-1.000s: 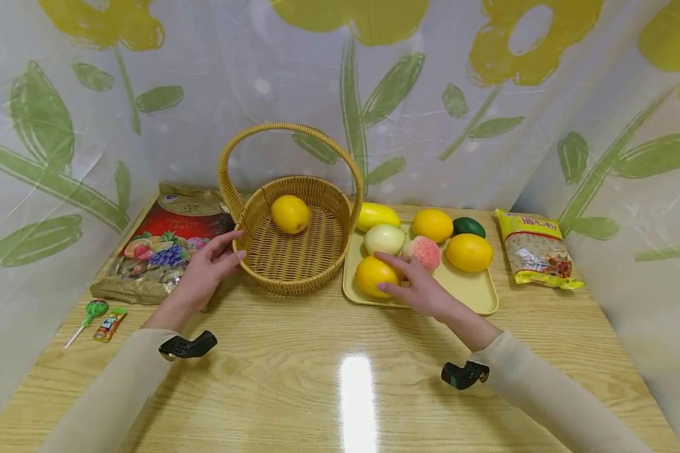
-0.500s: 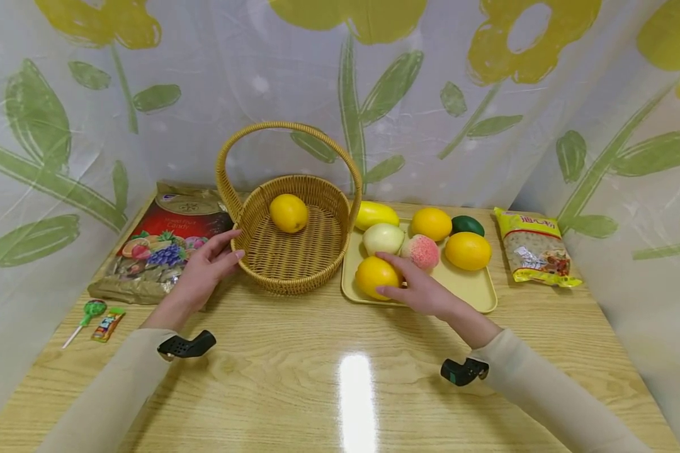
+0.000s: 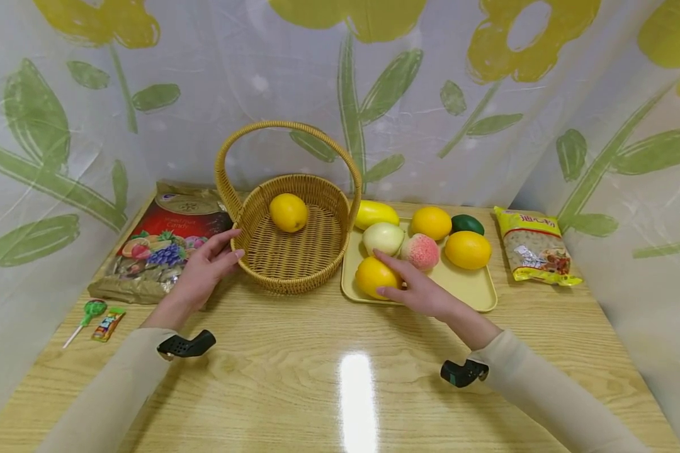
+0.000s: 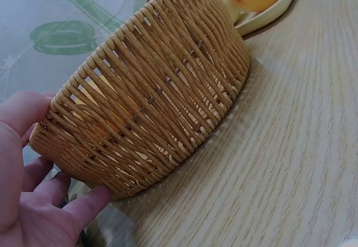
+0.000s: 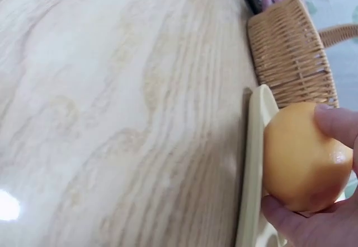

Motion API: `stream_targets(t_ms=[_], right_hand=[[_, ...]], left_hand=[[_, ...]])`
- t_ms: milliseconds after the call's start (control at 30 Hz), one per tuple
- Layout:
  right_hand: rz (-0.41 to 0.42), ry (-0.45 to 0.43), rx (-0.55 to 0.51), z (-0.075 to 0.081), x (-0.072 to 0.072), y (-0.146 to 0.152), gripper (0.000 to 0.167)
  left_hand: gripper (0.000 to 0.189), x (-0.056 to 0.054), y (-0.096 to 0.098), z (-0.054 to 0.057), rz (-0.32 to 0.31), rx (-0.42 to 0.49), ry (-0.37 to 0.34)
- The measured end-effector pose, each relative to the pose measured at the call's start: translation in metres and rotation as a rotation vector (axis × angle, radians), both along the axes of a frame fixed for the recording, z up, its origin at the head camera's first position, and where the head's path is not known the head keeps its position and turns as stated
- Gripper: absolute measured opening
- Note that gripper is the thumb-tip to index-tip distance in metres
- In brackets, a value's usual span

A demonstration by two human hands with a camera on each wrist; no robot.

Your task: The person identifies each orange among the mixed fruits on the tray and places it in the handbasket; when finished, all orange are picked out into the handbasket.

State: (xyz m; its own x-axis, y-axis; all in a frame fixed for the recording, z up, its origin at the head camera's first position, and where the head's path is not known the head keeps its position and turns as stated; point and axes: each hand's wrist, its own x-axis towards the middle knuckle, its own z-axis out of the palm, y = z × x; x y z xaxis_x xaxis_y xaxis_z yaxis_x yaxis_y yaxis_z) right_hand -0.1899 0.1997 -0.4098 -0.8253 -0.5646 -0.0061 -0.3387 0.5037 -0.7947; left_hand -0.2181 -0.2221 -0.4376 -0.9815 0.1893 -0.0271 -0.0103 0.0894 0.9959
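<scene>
My left hand [image 3: 201, 270] holds the left side of a round wicker basket [image 3: 291, 286], its fingers at the rim and against the outer wall [image 4: 151, 96]. A tall arched handle rises over the basket, and one yellow-orange fruit [image 3: 289, 212] lies inside. On the right, my right hand [image 3: 422, 289] grips an orange [image 3: 376, 277], thumb on the near side and fingers over the far side. This orange [image 5: 305, 157] is at the front left corner of a pale yellow tray [image 3: 464, 292], low beside its rim.
Also on the tray are a pale green round fruit [image 3: 383, 239], a pink peach [image 3: 422, 251], a long yellow fruit [image 3: 376, 215], two yellow-orange fruits and a dark green one [image 3: 467, 224]. A candy bag [image 3: 167, 245], lollipop [image 3: 93, 309] and small sweet lie left; a yellow packet [image 3: 537, 248] lies right.
</scene>
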Motion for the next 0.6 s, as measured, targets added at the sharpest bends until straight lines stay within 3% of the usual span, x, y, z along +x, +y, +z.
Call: stream_targets(t_ms=[400,600], right_hand=[[-0.097,0.032,-0.007,-0.005,0.006,-0.005,0.066],[-0.133,0.051,-0.033,0.009,0.01,-0.009,0.062]], left_hand=[[0.064,0.001,0.0,0.001,0.002,-0.011,-0.004],[0.063,0.001,0.0,0.001,0.001,-0.009,-0.004]])
